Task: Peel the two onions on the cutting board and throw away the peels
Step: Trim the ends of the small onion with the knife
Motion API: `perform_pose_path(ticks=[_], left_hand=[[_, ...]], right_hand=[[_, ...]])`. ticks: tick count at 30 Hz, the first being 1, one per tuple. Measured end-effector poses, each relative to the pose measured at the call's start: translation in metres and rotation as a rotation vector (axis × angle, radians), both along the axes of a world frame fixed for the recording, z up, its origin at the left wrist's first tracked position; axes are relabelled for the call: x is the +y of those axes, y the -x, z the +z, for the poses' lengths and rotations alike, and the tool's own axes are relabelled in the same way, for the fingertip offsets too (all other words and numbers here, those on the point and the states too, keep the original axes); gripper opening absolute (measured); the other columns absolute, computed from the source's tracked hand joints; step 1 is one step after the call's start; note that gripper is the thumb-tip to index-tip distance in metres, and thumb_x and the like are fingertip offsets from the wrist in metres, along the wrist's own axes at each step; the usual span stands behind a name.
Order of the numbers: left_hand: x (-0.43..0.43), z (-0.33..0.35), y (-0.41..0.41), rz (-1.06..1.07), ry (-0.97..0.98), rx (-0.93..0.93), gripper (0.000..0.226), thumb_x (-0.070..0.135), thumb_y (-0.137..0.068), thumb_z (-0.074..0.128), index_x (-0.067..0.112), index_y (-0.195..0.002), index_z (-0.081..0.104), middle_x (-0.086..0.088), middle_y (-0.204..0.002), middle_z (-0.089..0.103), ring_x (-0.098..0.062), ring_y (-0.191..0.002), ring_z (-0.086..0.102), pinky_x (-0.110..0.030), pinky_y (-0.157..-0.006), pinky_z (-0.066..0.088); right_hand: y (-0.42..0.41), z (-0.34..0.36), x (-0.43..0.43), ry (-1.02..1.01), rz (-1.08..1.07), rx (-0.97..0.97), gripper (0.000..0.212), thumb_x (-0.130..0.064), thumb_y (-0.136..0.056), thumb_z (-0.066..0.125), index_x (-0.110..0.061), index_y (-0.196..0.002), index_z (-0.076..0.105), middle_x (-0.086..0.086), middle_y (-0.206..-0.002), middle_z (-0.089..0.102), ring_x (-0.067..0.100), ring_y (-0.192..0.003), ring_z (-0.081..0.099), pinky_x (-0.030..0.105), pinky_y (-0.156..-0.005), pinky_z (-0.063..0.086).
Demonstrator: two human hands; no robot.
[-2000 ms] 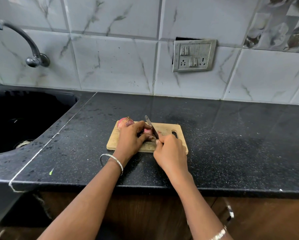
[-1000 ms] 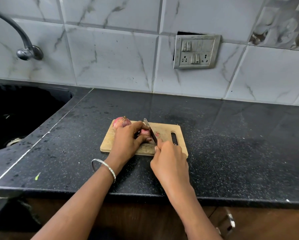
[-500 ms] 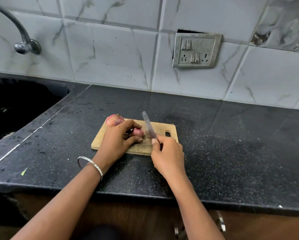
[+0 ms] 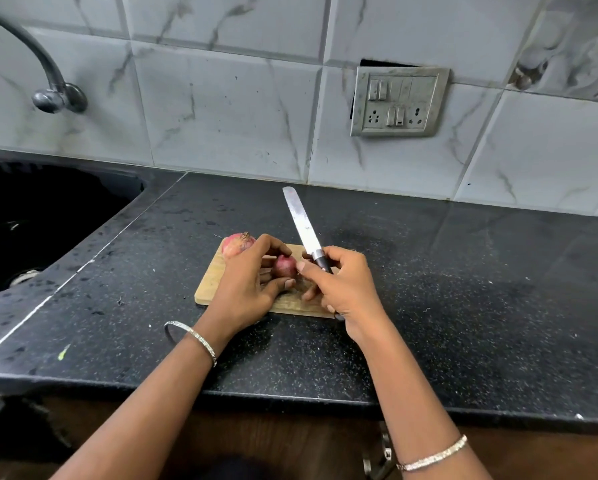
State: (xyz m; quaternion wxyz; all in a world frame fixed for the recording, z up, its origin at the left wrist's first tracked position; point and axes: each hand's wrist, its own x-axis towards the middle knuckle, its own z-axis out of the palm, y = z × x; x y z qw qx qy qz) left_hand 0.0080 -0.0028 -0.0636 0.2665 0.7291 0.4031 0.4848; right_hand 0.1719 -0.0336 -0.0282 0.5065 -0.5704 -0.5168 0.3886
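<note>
A small wooden cutting board [image 4: 211, 285] lies on the black counter. One red onion [image 4: 236, 244] sits at the board's far left corner, still in its skin. My left hand [image 4: 247, 282] grips a second, smaller red onion [image 4: 285, 267] over the middle of the board. My right hand [image 4: 339, 282] holds a knife [image 4: 302, 226] by its dark handle, blade raised and pointing away toward the wall, just right of the held onion. The right part of the board is hidden under my right hand.
A black sink [image 4: 41, 220] is set into the counter [image 4: 446, 306] at the left, with a metal tap [image 4: 53, 95] on the tiled wall above it. A switch and socket plate [image 4: 398, 102] is on the wall behind. Cabinet fronts run below the counter edge.
The knife was pressed down on the onion two seconds ago; my right hand has since lifted the blade up and off it. My left hand still grips the onion.
</note>
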Motion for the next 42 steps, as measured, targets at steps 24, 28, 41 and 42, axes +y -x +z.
perform_pose_path(ticks=[24,28,41,42], left_hand=[[0.009,-0.005,0.002,0.108,-0.145,0.118,0.040,0.010,-0.082,0.081,0.012,-0.120,0.067,0.003,-0.113,0.069,-0.012,-0.104,0.063,-0.026,-0.095,0.052],[0.008,-0.004,0.002,0.078,-0.109,0.089,0.039,0.010,-0.086,0.078,0.013,-0.123,0.066,0.006,-0.112,0.068,-0.005,-0.103,0.065,-0.016,-0.093,0.051],[0.008,-0.005,0.005,-0.052,-0.029,-0.028,0.038,-0.001,-0.093,0.065,0.011,-0.127,0.056,0.009,-0.116,0.066,-0.008,-0.111,0.065,-0.029,-0.100,0.053],[0.008,-0.005,0.005,-0.053,-0.027,-0.029,0.038,-0.001,-0.093,0.065,0.011,-0.128,0.057,0.010,-0.115,0.066,-0.007,-0.111,0.065,-0.027,-0.099,0.053]], right_hand=[[0.008,-0.018,0.004,-0.388,-0.129,-0.295,0.026,-0.007,-0.092,0.067,-0.023,-0.113,0.067,-0.006,-0.090,0.068,0.005,-0.082,0.061,0.013,-0.074,0.047],[-0.002,-0.023,0.009,-0.306,-0.252,-0.379,0.030,-0.013,-0.089,0.069,-0.031,-0.113,0.069,-0.010,-0.097,0.070,0.012,-0.091,0.066,0.034,-0.086,0.054],[0.006,-0.020,0.010,-0.293,-0.028,-0.140,0.012,-0.014,-0.089,0.077,-0.016,-0.100,0.080,0.000,-0.082,0.077,0.012,-0.064,0.068,0.034,-0.065,0.060],[0.006,-0.020,0.010,-0.305,-0.032,-0.149,0.012,-0.014,-0.089,0.077,-0.015,-0.100,0.080,-0.001,-0.082,0.077,0.013,-0.064,0.068,0.035,-0.065,0.060]])
